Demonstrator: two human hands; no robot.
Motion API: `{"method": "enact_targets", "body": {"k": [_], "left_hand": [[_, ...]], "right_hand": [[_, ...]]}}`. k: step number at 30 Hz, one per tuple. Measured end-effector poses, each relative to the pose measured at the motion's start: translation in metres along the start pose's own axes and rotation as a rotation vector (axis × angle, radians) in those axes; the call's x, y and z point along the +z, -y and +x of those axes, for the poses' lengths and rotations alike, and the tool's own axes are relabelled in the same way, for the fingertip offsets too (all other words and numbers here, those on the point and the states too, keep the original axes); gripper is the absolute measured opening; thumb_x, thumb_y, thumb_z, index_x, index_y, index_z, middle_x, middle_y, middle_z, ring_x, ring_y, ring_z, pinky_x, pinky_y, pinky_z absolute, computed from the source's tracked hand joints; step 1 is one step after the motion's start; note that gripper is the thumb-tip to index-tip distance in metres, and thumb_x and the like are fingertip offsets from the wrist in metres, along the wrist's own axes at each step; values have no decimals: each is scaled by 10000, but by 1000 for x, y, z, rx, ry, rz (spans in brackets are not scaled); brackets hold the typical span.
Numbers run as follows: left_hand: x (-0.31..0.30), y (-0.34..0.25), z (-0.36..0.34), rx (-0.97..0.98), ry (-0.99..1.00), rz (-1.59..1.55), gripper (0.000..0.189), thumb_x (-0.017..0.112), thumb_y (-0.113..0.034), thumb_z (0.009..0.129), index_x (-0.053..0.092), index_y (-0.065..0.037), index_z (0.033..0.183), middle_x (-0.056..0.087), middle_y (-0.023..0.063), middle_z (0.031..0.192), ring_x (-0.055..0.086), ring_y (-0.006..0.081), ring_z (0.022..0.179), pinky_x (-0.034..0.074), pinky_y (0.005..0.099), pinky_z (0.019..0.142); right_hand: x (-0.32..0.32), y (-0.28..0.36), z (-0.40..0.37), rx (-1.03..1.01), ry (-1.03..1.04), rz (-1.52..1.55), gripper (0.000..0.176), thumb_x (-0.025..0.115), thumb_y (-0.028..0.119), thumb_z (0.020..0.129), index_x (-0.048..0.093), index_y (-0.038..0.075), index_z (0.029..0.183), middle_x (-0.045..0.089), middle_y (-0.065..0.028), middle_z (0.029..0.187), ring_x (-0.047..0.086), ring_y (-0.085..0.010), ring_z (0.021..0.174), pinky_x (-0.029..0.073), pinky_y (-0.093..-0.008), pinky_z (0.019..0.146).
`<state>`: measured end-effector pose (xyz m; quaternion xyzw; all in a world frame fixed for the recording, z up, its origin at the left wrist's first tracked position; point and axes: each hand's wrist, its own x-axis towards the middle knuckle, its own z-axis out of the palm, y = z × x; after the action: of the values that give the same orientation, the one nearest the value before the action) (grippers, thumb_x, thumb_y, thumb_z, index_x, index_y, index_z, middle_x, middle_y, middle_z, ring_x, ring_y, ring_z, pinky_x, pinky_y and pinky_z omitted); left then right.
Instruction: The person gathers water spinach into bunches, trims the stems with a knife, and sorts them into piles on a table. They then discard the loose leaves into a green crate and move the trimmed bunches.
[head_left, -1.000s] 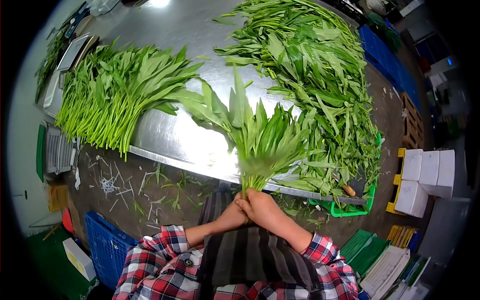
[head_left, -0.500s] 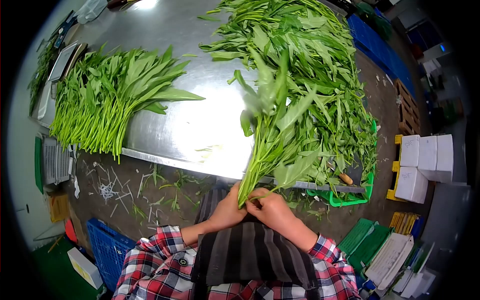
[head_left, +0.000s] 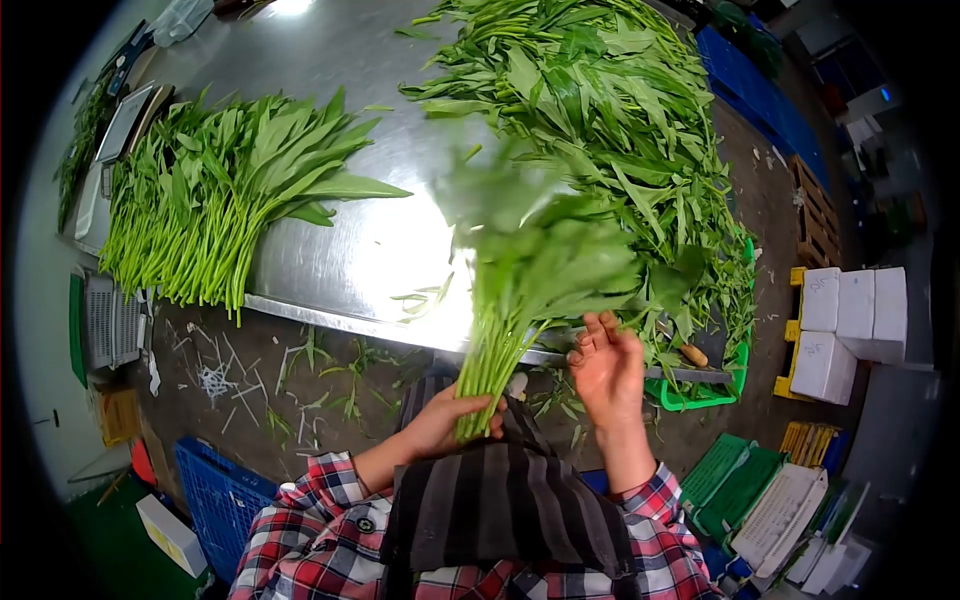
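Note:
My left hand (head_left: pixel 447 420) is closed around the lower stems of a bunch of water spinach (head_left: pixel 500 345), near the front edge of the metal table (head_left: pixel 340 255). The bunch's leafy top is smeared by motion. To the right of the stems, my right hand (head_left: pixel 608 372) is raised with the palm showing and fingers loosely apart. Its fingertips are close to the leaves, and nothing can be made out in its grasp. A large heap of loose water spinach (head_left: pixel 600 120) covers the table's right side. Stacked at the left lies a neatly aligned pile of water spinach (head_left: pixel 225 200).
A wooden handle (head_left: pixel 692 355) sticks out by the table's right front corner, above a green crate (head_left: pixel 690 398). Trimmings and white strips (head_left: pixel 215 380) litter the floor. A blue pallet (head_left: pixel 225 500) stands at lower left, white boxes (head_left: pixel 850 310) at right.
My right hand has come off the stems and moved right, opening. My left hand still grips the bunch, whose leafy top has swung and blurred.

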<state>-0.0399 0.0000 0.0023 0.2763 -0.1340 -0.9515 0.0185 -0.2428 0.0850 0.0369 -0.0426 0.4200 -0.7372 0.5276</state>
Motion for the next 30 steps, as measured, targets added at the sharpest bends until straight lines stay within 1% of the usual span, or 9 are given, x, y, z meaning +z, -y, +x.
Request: {"method": "enact_targets", "body": {"k": [2,4,8,10,11,14,17,22,30], "left_hand": [[-5,-3,-3,-119,-51,-134,397,500,-221,908,426,-28,1247,555,156,1105,585,253,935,487,398,834],[-8,-1,-1,-183,-20,-272,406,493,-236,912,420,-34,1257,555,159,1129,583,268,972,481,407,864],[-5,1,-2,-52,-203,95,392,480,-236,927,418,-45,1263,551,139,1170,571,260,1029,484,367,845],[-5,2,-3,21,-286,333,371,473,-221,931,419,-51,1257,541,148,1187,556,265,1062,481,362,846],[-5,3,-4,56,-327,452,361,469,-214,933,420,-54,1253,537,153,1196,548,268,1078,480,359,846],[-4,-3,-15,222,-213,95,344,448,-206,942,418,-54,1249,538,166,1194,554,270,1069,482,358,846],[-12,-2,-19,120,-234,-15,395,388,-255,963,391,-8,1272,519,170,1225,544,267,1081,459,354,877],[-14,-7,-20,69,-253,-4,422,336,-288,971,464,33,1211,551,159,1182,552,219,1066,444,313,885],[-8,-13,-14,-83,-265,135,419,552,-290,888,524,24,1165,612,113,1062,599,176,933,474,279,827]], "right_hand": [[-7,7,0,108,48,-89,360,481,370,906,539,46,1052,599,-94,985,563,-149,796,475,-291,697],[-8,-9,-5,300,85,-620,390,496,389,899,580,11,942,611,-81,858,568,-140,708,470,-288,634],[-4,-50,-6,500,98,-1067,488,513,425,881,601,-54,906,618,-105,738,595,-150,696,467,-283,646],[2,-59,-1,311,117,-1154,455,495,397,896,601,-45,915,627,-100,766,592,-153,717,461,-269,685],[3,-63,-1,369,64,-949,433,480,378,905,597,-38,934,626,-95,789,591,-157,733,461,-270,697],[3,-69,-9,498,-93,-395,371,441,321,930,575,-18,999,617,-84,863,587,-168,782,466,-278,726],[7,-70,-23,577,-188,-47,332,382,258,953,512,-3,1112,589,-95,979,579,-181,876,478,-297,749],[20,-61,-24,585,-122,-8,394,336,280,966,485,-25,1167,578,-131,1071,561,-210,939,449,-322,837],[-4,-85,-16,625,-16,-351,524,329,407,967,457,-28,1229,564,-109,1118,530,-166,994,405,-276,885]]}}
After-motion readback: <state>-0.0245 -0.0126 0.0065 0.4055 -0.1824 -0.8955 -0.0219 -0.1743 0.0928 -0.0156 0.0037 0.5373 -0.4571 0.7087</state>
